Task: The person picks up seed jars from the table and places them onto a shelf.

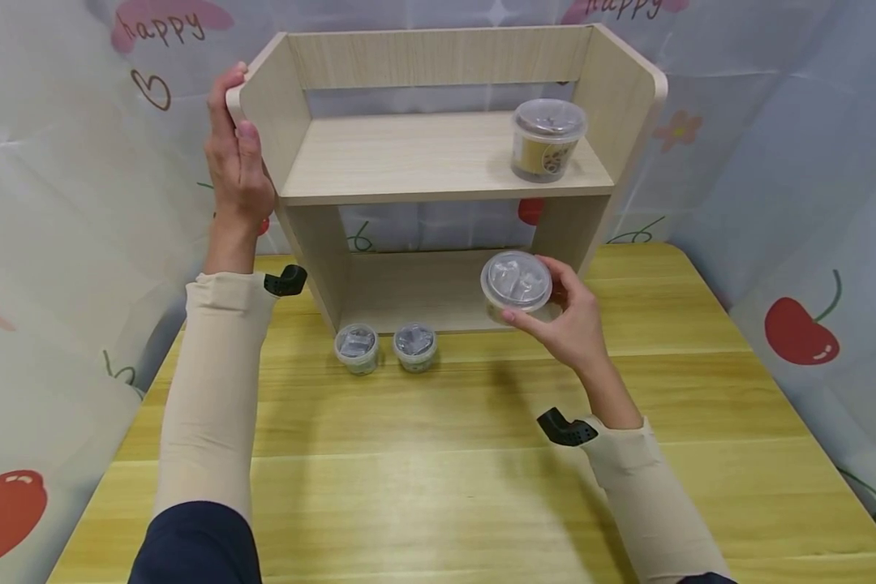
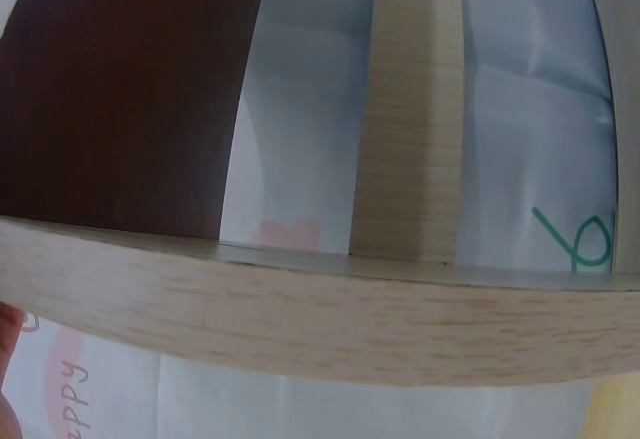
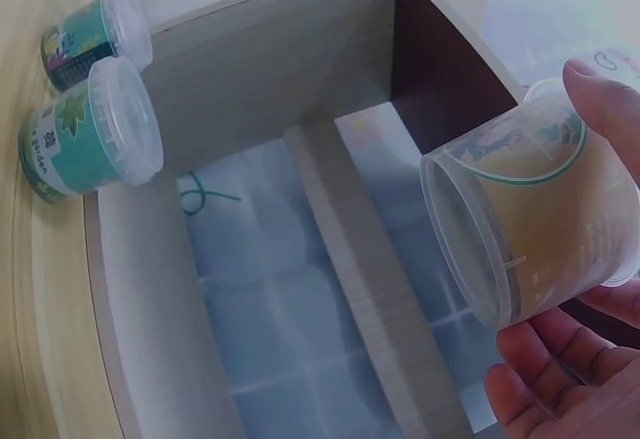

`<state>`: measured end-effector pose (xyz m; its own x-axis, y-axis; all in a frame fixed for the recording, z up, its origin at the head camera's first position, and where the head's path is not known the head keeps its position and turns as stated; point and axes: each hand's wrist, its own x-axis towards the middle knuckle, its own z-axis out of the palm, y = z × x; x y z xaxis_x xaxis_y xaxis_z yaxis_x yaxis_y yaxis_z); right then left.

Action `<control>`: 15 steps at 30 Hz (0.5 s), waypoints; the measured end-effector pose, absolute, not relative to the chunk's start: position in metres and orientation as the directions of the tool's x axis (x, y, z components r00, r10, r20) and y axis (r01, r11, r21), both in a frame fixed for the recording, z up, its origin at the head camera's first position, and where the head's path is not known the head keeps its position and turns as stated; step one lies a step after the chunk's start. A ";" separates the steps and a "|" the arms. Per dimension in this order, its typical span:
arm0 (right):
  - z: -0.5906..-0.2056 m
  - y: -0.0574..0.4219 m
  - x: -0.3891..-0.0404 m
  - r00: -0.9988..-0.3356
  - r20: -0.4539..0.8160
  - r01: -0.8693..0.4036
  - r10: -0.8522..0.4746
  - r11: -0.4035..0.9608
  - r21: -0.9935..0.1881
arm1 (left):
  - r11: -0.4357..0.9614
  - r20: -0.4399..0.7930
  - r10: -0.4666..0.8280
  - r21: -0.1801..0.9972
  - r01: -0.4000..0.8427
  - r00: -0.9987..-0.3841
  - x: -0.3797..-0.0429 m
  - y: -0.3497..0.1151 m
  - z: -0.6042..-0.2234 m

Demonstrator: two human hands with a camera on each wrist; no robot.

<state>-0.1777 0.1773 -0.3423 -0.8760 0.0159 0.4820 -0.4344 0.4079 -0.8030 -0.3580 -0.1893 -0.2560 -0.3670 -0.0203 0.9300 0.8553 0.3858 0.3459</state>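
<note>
My right hand [image 1: 573, 320] grips a clear lidded plastic cup [image 1: 517, 280] between thumb and fingers, in front of the shelf's lower level. In the right wrist view this cup [image 3: 540, 219] shows tan inside and a green line round its wall. My left hand [image 1: 241, 166] holds the upper front corner of the left side panel of a pale wooden shelf [image 1: 438, 197], the thumb toward the front. The left wrist view shows that panel's edge [image 2: 320, 309], with only a bit of the fingers at the left border.
Another lidded cup [image 1: 547, 142] stands at the right on the upper level. Two smaller lidded tubs [image 1: 356, 349] with green labels stand side by side on the wooden table [image 1: 423, 487], by the shelf's lower front edge. A printed cloth [image 1: 796, 203] hangs round the table.
</note>
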 end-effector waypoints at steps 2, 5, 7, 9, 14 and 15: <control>-0.341 0.177 -0.178 -0.871 0.491 -0.442 0.017 0.411 -0.798 | 0.384 0.932 -0.018 0.342 0.858 -0.363 -0.358 -0.190 -0.256; -0.340 0.178 -0.181 -0.864 0.503 -0.450 0.023 0.413 -0.792 | 0.384 0.933 -0.018 0.339 0.859 -0.361 -0.359 -0.190 -0.256; -0.339 0.179 -0.182 -0.860 0.509 -0.454 0.028 0.412 -0.790 | 0.388 0.931 -0.019 0.343 0.855 -0.365 -0.359 -0.190 -0.256; -0.343 0.182 -0.188 -0.861 0.508 -0.452 0.038 0.403 -0.796 | 0.392 0.930 -0.018 0.344 0.853 -0.367 -0.359 -0.190 -0.256; -0.354 0.190 -0.204 -0.863 0.501 -0.441 0.062 0.390 -0.808 | 0.401 0.921 -0.026 0.365 0.840 -0.388 -0.359 -0.190 -0.255; -0.354 0.191 -0.206 -0.861 0.505 -0.445 0.063 0.390 -0.806 | 0.403 0.921 -0.027 0.366 0.839 -0.389 -0.358 -0.190 -0.255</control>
<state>-0.2055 0.1905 -0.3539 -0.8606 0.0632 0.5054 -0.4448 0.3902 -0.8062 -0.3583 -0.1897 -0.2551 -0.3894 -0.0270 0.9207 0.8385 0.4033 0.3664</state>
